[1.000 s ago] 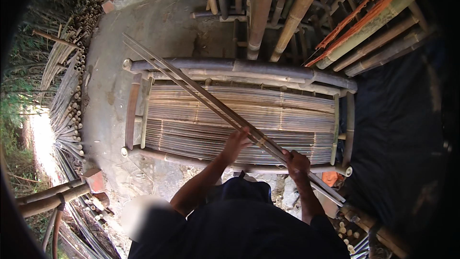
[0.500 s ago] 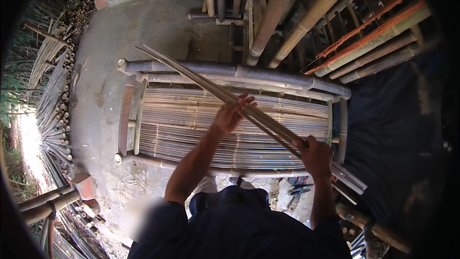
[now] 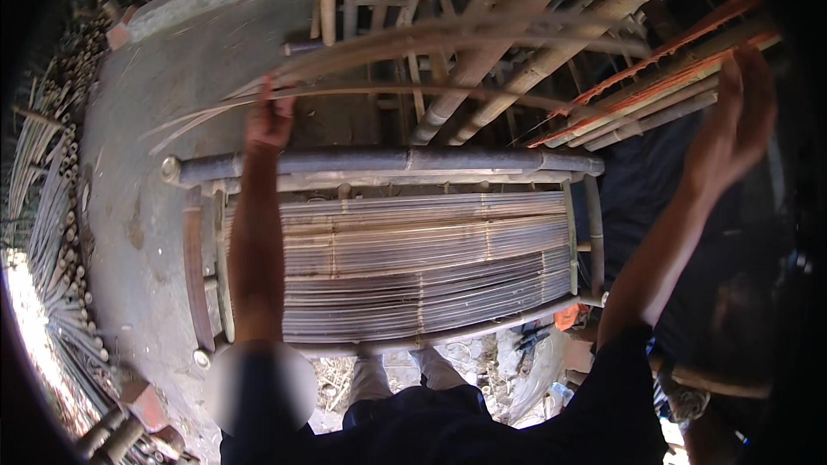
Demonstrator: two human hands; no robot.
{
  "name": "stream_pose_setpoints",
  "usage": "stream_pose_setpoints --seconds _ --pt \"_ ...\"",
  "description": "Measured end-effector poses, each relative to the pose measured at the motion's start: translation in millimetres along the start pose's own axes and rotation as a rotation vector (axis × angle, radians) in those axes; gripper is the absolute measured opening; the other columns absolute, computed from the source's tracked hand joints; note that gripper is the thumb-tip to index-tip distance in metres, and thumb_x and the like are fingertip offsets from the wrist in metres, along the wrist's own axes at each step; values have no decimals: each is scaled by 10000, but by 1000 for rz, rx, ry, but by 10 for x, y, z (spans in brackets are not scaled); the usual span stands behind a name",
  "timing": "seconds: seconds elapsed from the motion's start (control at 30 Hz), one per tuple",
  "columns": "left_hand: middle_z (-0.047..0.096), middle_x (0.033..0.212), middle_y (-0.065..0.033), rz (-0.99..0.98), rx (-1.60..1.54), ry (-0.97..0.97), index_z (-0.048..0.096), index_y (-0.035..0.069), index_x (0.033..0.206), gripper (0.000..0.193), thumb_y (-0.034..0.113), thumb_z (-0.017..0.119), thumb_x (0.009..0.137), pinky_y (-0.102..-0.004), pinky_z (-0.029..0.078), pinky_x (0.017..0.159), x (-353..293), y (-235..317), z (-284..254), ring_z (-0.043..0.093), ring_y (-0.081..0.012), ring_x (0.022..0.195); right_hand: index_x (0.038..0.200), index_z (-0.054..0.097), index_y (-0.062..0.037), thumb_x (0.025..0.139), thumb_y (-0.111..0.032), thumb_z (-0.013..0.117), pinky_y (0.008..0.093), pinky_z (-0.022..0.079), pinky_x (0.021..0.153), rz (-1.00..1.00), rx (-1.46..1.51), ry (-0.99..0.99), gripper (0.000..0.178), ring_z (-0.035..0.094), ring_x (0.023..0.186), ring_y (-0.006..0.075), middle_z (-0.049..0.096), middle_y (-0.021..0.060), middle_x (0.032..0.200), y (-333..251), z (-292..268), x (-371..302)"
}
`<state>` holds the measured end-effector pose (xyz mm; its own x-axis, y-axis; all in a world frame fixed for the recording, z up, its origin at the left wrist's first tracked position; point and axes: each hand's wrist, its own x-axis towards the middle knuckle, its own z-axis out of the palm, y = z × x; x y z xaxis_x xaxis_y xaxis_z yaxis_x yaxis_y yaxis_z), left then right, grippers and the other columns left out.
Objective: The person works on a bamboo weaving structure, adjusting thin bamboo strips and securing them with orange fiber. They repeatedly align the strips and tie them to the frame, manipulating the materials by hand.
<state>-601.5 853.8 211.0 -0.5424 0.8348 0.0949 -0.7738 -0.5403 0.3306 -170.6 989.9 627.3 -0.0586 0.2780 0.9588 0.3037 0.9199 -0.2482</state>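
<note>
"several bamboo strips (image 3: 370, 47): where?"
"up beyond the bamboo frame (image 3: 345, 164); my left grip (image 3: 270, 116) clamps them near one end, my right grip (image 3: 741, 116) is spread and empty."
"handling?"
"likely light, springy; i'd support them mid-length."

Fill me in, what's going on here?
A person stands at a low bamboo frame topped with long, thin slats. Their left hand holds a few loose bamboo strips near one end, over the frame's far side. The strips are blurred. The right hand is out to the right, open and apparently empty.
</note>
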Motion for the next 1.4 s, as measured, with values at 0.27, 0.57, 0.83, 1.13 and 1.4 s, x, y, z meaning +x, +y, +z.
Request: stream_pose_setpoints --seconds 0.27,0.57,0.83,1.13,1.4 --pt "621 1240 -108 253 -34 298 586 -18 1187 358 108 705 874 -353 410 1107 305 1313 -1306 561 -252 1195 1507 147 -28 800 -282 750 509 367 1073 235 230 -264 963 343 1370 370 291 258 1492 1500 1767 73" --pt "624 1214 -118 345 3 412 583 -39 1150 290 112 652 913 -384 388 1120 737 1059 -1882 556 -253 1196 1286 331 128 671 -550 843 364 406 1006 112 -129 -48 1049 522 1164 281 512 220 1268 2177 2133 -204" --pt "666 1073 -80 280 121 402 624 -6 1090 221 109 667 906 -443 534 973 1740 483 -1504 650 -222 995 1153 503 185 694 -682 729 429 466 916 19 -367 18 1006 591 1047 346 578 263 1144 2197 2314 -258" --pt "659 1088 -68 -11 75 349 633 22 1116 287 136 721 868 -429 565 956 1999 -1069 -1022 643 -246 1032 1067 667 48 842 -392 687 369 511 806 -323 -677 -131 495 655 854 270 669 224 1028 2679 1973 107" --pt "674 1080 -47 -129 -184 467 651 81 1097 270 123 742 846 -440 537 991 1888 -2066 -1360 651 -216 1032 1135 626 107 871 -178 643 344 518 863 -43 -39 10 389 658 948 199 674 163 1104 2268 2298 -178"
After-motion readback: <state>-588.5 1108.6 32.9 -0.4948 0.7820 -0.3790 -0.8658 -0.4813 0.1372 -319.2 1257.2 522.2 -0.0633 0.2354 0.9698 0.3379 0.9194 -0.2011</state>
